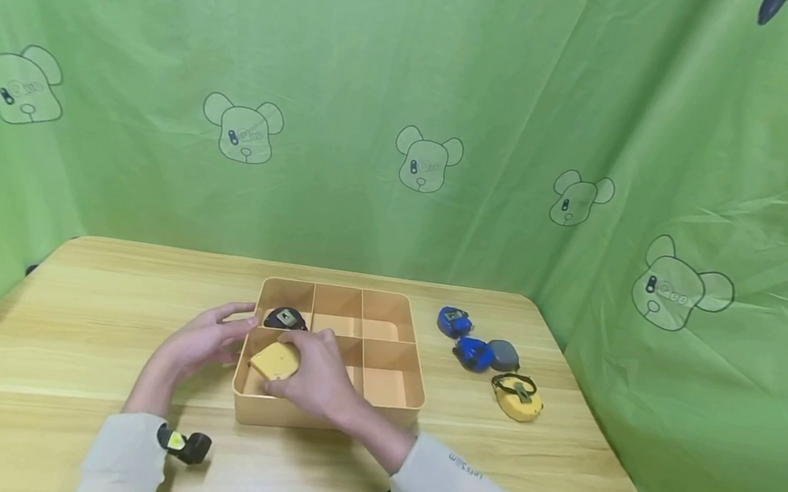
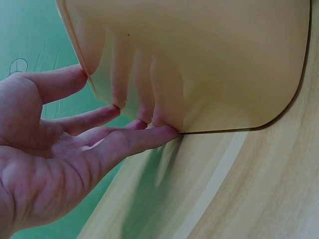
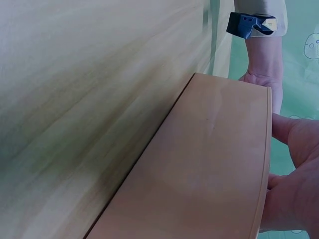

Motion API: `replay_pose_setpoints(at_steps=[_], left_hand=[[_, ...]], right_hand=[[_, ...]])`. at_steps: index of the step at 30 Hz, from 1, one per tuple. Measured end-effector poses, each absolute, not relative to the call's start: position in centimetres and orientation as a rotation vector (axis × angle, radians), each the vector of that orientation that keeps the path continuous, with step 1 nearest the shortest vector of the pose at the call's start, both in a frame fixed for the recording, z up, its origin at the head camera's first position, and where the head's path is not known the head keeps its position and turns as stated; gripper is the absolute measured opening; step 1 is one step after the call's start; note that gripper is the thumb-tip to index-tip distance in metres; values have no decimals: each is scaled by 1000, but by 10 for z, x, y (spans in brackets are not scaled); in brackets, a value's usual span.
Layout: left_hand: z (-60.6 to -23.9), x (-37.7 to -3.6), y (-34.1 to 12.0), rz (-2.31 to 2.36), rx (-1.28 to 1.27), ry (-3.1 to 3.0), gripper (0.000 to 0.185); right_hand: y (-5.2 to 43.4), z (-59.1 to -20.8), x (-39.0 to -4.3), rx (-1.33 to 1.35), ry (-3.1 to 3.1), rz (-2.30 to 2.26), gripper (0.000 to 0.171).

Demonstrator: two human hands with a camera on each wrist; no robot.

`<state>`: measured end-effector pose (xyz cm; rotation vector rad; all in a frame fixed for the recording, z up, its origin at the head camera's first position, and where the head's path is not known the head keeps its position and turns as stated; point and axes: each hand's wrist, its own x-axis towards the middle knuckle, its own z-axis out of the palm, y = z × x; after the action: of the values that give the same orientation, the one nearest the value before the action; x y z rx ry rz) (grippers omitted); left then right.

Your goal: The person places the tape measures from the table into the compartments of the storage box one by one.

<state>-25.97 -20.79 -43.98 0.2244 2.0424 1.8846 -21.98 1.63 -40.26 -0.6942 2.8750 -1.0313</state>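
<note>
My right hand point(image 1: 320, 376) pinches a yellow tape measure point(image 1: 275, 362) between thumb and fingers, inside the front left compartment of an orange divided box point(image 1: 328, 417). Only the outside wall of the box point(image 3: 199, 159) shows in the right wrist view, with the tape measure hidden behind it. A black tape measure point(image 1: 285, 318) lies in the back left compartment. At the box's left side is my left hand point(image 1: 209, 337); its fairly straight fingertips touch the side wall point(image 2: 214, 64), with one digit up at the rim.
Right of the box lie a blue tape measure point(image 1: 454, 322), another blue one point(image 1: 473, 354), a grey one point(image 1: 504, 356) and a yellow one point(image 1: 520, 401) with a black strap. A green curtain point(image 1: 340, 217) hangs behind the wooden table point(image 1: 73, 326).
</note>
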Motion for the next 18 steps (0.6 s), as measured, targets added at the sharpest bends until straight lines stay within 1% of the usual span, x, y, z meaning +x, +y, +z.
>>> replay_pose_setpoints(at_steps=[18], left_hand=[[-442,-261,-210,1876,231,2049,77]], right_hand=[[17,-405,-220,-783,2900,-1002,65]])
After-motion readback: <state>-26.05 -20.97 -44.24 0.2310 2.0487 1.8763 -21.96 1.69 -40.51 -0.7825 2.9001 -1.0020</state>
